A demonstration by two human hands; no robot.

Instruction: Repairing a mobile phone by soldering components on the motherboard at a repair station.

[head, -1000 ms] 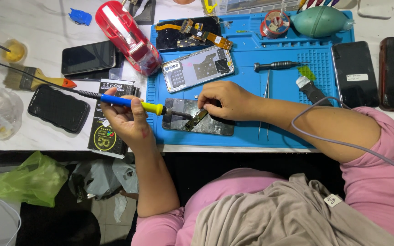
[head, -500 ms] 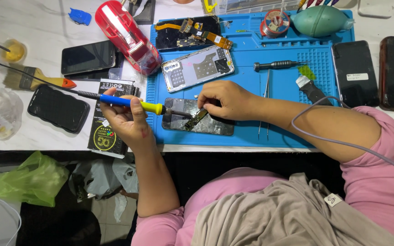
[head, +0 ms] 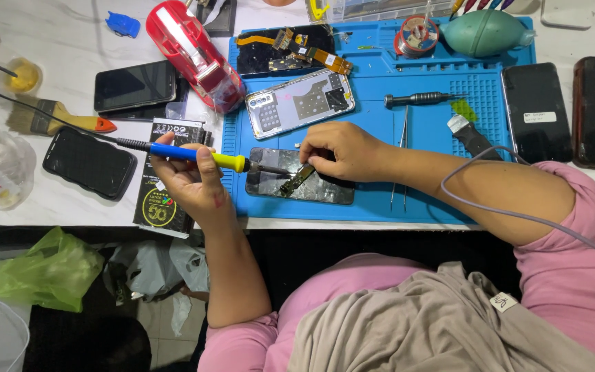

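Observation:
My left hand (head: 191, 180) grips a soldering iron (head: 194, 155) with a blue and yellow handle, its tip pointing right onto a small circuit board (head: 296, 180). That board lies tilted on a dark phone screen (head: 325, 191) on the blue work mat (head: 435, 131). My right hand (head: 339, 150) presses fingertips on the upper end of the board, holding it against the screen.
On the mat lie an opened phone back (head: 301, 103), a part with orange flex cables (head: 290, 48), a screwdriver (head: 418, 99), tweezers (head: 403, 155), a solder reel (head: 416, 33) and a green blower bulb (head: 483, 31). Several phones, a red tape dispenser (head: 194, 52) and a brush (head: 56, 120) surround it.

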